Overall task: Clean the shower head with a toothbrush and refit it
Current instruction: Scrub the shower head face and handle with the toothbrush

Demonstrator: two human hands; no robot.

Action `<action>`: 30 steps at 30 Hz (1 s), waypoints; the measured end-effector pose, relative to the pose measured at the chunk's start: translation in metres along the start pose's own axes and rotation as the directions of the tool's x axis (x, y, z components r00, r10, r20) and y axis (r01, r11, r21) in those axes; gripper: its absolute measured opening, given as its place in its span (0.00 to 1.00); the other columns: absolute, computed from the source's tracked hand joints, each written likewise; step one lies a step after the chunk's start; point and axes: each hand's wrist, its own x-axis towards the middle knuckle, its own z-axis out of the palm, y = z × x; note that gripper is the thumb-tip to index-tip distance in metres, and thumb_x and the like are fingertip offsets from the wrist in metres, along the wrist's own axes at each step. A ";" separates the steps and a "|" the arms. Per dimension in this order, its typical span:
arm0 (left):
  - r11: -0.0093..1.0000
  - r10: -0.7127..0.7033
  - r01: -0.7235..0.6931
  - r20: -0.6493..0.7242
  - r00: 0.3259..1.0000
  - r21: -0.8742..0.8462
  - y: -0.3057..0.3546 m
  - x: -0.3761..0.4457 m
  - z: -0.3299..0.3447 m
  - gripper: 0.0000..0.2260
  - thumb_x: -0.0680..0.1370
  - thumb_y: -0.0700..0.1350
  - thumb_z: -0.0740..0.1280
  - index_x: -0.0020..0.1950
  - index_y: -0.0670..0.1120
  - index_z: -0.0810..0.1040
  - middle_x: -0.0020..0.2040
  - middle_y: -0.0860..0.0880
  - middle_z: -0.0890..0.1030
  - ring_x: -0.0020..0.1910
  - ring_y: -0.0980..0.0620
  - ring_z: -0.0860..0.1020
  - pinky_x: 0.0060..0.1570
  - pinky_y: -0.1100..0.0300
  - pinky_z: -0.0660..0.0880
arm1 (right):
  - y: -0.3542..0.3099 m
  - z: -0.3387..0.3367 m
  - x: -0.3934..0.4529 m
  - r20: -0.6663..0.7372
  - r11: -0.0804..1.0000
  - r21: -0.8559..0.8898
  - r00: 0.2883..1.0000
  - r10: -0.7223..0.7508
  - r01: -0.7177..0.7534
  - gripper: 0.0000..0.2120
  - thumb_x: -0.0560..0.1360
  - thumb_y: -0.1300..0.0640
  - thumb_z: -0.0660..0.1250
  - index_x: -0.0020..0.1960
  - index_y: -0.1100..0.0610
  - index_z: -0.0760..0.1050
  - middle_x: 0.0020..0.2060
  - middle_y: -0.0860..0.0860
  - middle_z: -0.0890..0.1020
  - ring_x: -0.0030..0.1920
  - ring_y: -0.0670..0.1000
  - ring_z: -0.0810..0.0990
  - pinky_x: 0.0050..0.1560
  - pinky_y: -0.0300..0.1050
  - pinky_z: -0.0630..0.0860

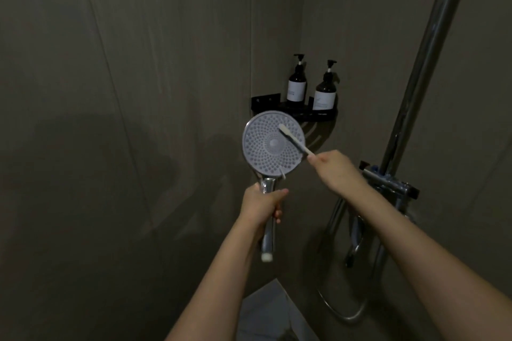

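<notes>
Head cam: left hand (261,206) wrapped round shower head (273,144) handle, slick chrome, prob light, rigid. Right hand (332,167) pinches toothbrush (295,139) end; bristles on faceplate.

Grey dotted shower head (273,144), white toothbrush (295,139), dark white-labelled bottles (296,83) on a black shelf (313,115).

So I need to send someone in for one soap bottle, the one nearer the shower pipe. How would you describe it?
Look at the black corner shelf where the two walls meet. Two dark pump bottles stand on it; take the right bottle, the one toward the chrome pipe. It looks squatter and rounder than the slimmer left bottle.
</notes>
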 end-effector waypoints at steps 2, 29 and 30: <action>1.000 0.002 -0.002 -0.002 1.000 -0.006 0.003 0.001 0.002 0.12 0.74 0.34 0.67 0.37 0.44 0.66 0.22 0.49 0.66 0.15 0.57 0.64 0.17 0.68 0.63 | -0.004 0.002 0.002 0.055 1.000 0.023 0.998 -0.014 0.012 0.22 0.79 0.52 0.58 0.27 0.54 0.67 0.25 0.51 0.69 0.29 0.50 0.68 0.32 0.43 0.61; 1.000 -0.003 0.003 0.035 0.999 0.014 0.007 -0.001 0.001 0.11 0.74 0.35 0.67 0.37 0.45 0.67 0.20 0.50 0.68 0.15 0.56 0.65 0.18 0.68 0.64 | -0.002 0.002 -0.009 -0.023 0.971 0.159 0.984 -0.177 0.178 0.18 0.79 0.56 0.59 0.32 0.57 0.72 0.26 0.51 0.70 0.28 0.45 0.69 0.32 0.44 0.61; 1.000 -0.007 0.007 0.030 1.000 0.007 0.007 0.000 0.002 0.11 0.74 0.34 0.67 0.37 0.45 0.67 0.21 0.50 0.68 0.15 0.56 0.65 0.18 0.68 0.64 | -0.006 0.010 -0.017 0.071 0.977 0.066 0.976 -0.207 0.203 0.19 0.79 0.56 0.59 0.30 0.54 0.70 0.25 0.49 0.69 0.27 0.44 0.68 0.33 0.44 0.62</action>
